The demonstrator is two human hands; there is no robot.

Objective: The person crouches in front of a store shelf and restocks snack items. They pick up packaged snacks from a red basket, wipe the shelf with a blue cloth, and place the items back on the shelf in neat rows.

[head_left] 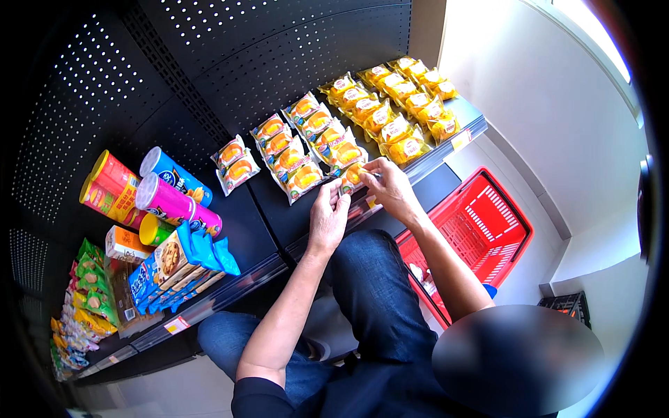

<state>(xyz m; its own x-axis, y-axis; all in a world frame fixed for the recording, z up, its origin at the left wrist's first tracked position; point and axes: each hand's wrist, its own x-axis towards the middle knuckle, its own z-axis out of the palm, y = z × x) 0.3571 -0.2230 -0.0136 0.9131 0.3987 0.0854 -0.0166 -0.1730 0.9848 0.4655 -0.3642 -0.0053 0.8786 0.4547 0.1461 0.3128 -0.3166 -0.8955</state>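
At the shelf's front edge, a small wrapped bread or cake packet [352, 178] with an orange-yellow picture sits between my two hands. My left hand [327, 217] has its fingertips closed at the packet's left end. From the right, my right hand [391, 189] pinches the other end between thumb and fingers. Just behind lies a column of matching packets [327, 136], laid one after another toward the back panel. A second column [289, 161] lies left of it, and two more packets [235, 166] lie farther left.
Yellow wrapped cakes [396, 129] fill the shelf's right end. Snack canisters [178, 202], blue cookie bags [182, 261] and other bagged snacks [97, 299] stand at the left. A red shopping basket [481, 230] is on the floor at my right. The black perforated panel [279, 49] rises behind.
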